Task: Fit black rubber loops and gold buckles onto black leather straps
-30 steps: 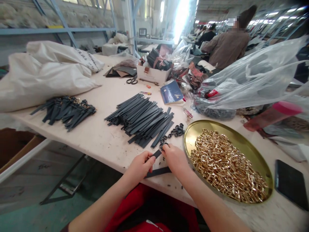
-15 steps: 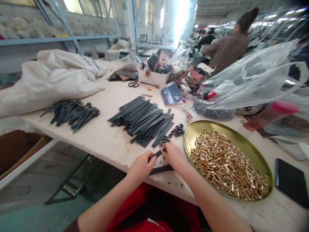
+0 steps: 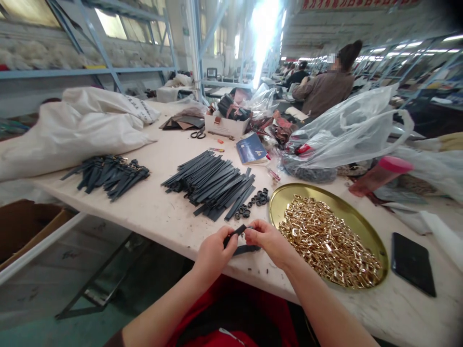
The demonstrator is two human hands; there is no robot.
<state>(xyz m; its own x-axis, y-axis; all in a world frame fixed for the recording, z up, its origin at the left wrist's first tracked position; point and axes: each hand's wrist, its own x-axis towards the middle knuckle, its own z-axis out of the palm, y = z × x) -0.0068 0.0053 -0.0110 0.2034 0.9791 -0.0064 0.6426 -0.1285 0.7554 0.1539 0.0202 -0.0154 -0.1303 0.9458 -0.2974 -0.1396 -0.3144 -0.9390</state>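
Observation:
My left hand [image 3: 216,248] is closed around a dark leather strap [image 3: 238,232], thumb on top, near the table's front edge. The fingertips of my right hand [image 3: 265,238] are pinched at the strap's far end; whether a small loop is also between them is hidden. Below the hands, another strap length [image 3: 246,249] lies across the table. Just beyond are small dark loops [image 3: 257,198] and a pile of loose dark straps [image 3: 210,183]. To the right, a gold oval tray [image 3: 277,205] bears a heap of gold metal buckles [image 3: 325,241].
Finished-looking straps with gold hardware [image 3: 108,174] lie at left beside a white sack [image 3: 90,125]. A phone [image 3: 413,262], a pink-lidded bottle [image 3: 379,176] and a clear plastic bag [image 3: 347,130] are at right. Farther back are a blue booklet [image 3: 251,148], scissors [image 3: 198,134] and a person [image 3: 325,89].
The view has shifted slightly to the right. My right fingers have closed in on the strap's end, and the hands are nearer each other.

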